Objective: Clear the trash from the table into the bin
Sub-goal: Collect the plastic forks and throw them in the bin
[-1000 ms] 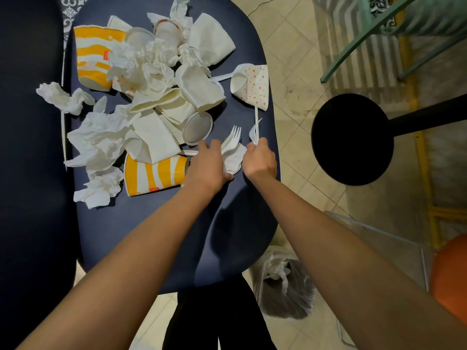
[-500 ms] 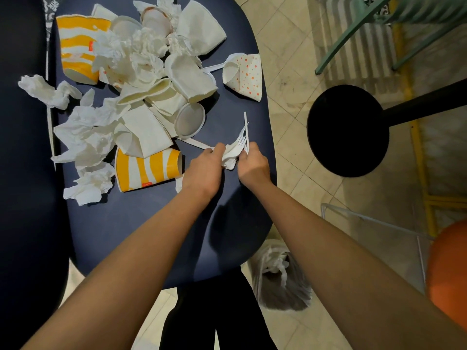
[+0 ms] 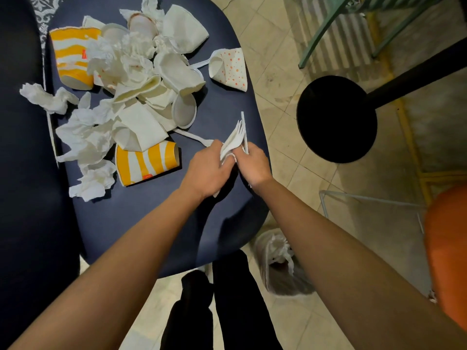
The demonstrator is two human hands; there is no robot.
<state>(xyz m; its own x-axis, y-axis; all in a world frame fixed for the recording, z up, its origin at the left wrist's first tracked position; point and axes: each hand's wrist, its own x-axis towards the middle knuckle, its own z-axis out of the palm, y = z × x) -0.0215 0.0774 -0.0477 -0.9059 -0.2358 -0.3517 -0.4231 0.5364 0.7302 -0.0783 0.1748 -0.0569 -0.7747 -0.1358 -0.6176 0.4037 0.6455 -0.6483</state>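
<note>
A dark blue table (image 3: 141, 223) carries a heap of trash: crumpled napkins (image 3: 83, 137), white paper cups (image 3: 177, 77), two yellow-striped cups (image 3: 146, 162) (image 3: 72, 59) and a dotted cone cup (image 3: 231, 68). My left hand (image 3: 209, 168) and my right hand (image 3: 252, 164) meet near the table's right edge. Together they grip a bundle of white plastic forks and a napkin (image 3: 235, 140), which points up and away. The bin (image 3: 280, 263) stands on the floor below the table's near right corner, lined with a bag and holding white paper.
A black round stool (image 3: 336, 120) stands to the right of the table. An orange seat (image 3: 447, 248) with a wire frame is at the far right. A green chair frame (image 3: 328, 39) is at the top right. My dark-clothed legs (image 3: 227, 299) are below the table edge.
Both hands gathered the plastic forks and napkin off the table, closed on them and drew them slightly toward me. A loose fork handle has joined the bundle.
</note>
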